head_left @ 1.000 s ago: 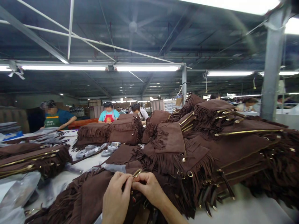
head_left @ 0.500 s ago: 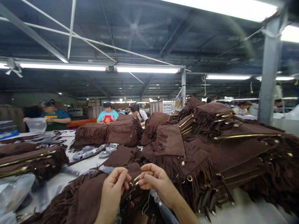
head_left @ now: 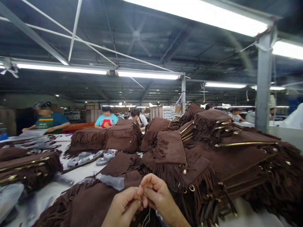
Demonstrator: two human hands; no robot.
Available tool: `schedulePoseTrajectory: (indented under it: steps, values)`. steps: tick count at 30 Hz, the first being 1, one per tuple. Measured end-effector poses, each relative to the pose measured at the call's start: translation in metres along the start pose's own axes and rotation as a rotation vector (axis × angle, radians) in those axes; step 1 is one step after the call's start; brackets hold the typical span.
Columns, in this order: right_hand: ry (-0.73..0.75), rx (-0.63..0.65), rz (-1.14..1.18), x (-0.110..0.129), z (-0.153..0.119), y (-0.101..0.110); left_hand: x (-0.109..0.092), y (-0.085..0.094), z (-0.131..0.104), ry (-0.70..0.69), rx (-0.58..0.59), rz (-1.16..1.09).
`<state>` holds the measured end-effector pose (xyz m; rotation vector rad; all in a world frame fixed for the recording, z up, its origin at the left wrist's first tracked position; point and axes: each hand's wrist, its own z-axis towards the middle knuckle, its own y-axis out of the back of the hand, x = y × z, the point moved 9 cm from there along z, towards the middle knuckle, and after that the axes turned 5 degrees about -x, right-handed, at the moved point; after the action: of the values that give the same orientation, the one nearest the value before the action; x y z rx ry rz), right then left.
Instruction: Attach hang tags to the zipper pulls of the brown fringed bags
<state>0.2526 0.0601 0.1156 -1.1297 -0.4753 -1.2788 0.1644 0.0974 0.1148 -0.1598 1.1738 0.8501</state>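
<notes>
My left hand [head_left: 125, 205] and my right hand [head_left: 159, 195] meet at the fingertips, low in the middle of the view. Both are closed in a pinch, and what sits between the fingers is too small and covered to make out. A thin white string [head_left: 147, 218] hangs just beneath them. Under and beside my hands lies a dark brown fringed bag [head_left: 94, 201]. A piece of clear plastic wrap [head_left: 111, 181] rests on the brown material behind my left hand.
A large heap of brown fringed bags [head_left: 236, 160] with gold zips rises on the right. Wrapped straps [head_left: 81, 160] lie on the white table [head_left: 71, 176], with more bags [head_left: 28, 167] at left. Co-workers [head_left: 106, 119] stand behind; a metal post [head_left: 263, 82] stands at right.
My hands were apart beside a gold metal piece; now their fingertips touch, hiding it. The plastic wrap behind my left hand shows more fully. The view has tilted up and turned slightly right.
</notes>
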Motion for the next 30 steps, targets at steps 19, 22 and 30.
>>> schedulePoseTrajectory:
  steps: [19, 22, 30]
  values:
    - [-0.026, -0.246, -0.278, -0.024, 0.002, 0.019, 0.016, 0.016, 0.008, 0.038, -0.119, -0.049]
    - [-0.015, -0.233, -0.314, -0.021, 0.001, 0.018, 0.017, 0.014, 0.008, 0.046, -0.105, -0.045]
    - [0.031, -0.206, -0.314, -0.021, 0.001, 0.017, 0.014, 0.016, 0.008, 0.084, -0.155, -0.052]
